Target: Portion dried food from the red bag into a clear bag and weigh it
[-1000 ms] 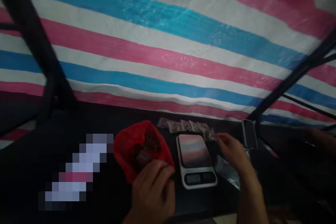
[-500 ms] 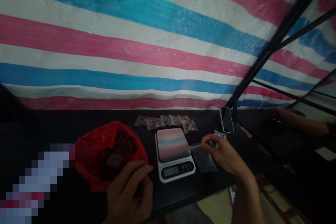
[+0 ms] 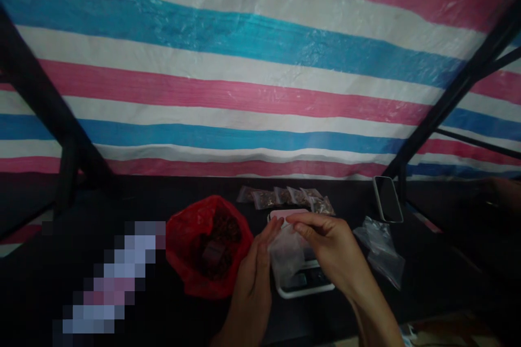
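Note:
Over the kitchen scale (image 3: 303, 293), my two hands meet at a small clear plastic bag (image 3: 287, 257). My right hand (image 3: 328, 241) pinches its upper edge between thumb and fingers. Fingers pressed together, my left hand (image 3: 254, 268) grips the bag's left upper edge. The bag hangs thin and flat, partly covering the scale's display and platform. Just left of my left hand lies an open red plastic bag (image 3: 187, 249) with brown pieces (image 3: 226, 227) and a small dark block-like item (image 3: 214, 251) inside.
Several small filled clear bags (image 3: 266, 199) lie behind the scale. To the right are loose clear plastic bags (image 3: 382, 255) and a phone (image 3: 388, 200) leaning near a black frame post (image 3: 427, 119). A striped plastic sheet (image 3: 244, 81) hangs behind. Another person's arm shows dimly at far right.
My right hand has lifted a clear bag from beside the scale and brought it left over the scale. My left hand has moved up to it. The view has turned left.

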The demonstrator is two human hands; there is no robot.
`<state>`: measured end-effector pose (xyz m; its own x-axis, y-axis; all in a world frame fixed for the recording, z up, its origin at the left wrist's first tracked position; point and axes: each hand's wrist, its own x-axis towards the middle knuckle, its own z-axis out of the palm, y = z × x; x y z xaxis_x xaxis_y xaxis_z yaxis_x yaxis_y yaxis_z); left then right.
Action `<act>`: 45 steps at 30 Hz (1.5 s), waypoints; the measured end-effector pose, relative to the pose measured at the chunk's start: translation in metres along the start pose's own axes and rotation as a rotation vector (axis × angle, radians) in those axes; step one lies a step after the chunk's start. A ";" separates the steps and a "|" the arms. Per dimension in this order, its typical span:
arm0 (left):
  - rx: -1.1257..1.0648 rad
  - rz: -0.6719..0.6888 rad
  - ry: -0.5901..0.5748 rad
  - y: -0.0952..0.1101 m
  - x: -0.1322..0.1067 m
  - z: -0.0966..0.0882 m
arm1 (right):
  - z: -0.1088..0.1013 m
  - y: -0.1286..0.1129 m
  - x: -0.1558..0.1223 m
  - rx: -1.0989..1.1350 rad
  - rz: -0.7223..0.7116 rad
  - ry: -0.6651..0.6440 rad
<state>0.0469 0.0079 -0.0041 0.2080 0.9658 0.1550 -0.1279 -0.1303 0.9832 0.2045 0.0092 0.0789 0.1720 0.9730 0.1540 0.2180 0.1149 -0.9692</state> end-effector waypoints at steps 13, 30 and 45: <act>-0.111 -0.050 -0.047 0.005 0.001 -0.012 | 0.017 -0.005 -0.008 0.058 -0.023 -0.032; -0.317 -0.193 -0.118 0.021 -0.001 -0.042 | 0.047 -0.012 -0.013 -0.331 -0.268 -0.307; -0.282 -0.257 -0.480 0.023 -0.027 -0.093 | 0.043 -0.027 -0.024 -0.258 -0.215 -0.595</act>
<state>-0.0520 -0.0006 0.0052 0.6715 0.7410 0.0066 -0.2537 0.2215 0.9416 0.1529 -0.0081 0.0929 -0.4425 0.8866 0.1349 0.4225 0.3388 -0.8406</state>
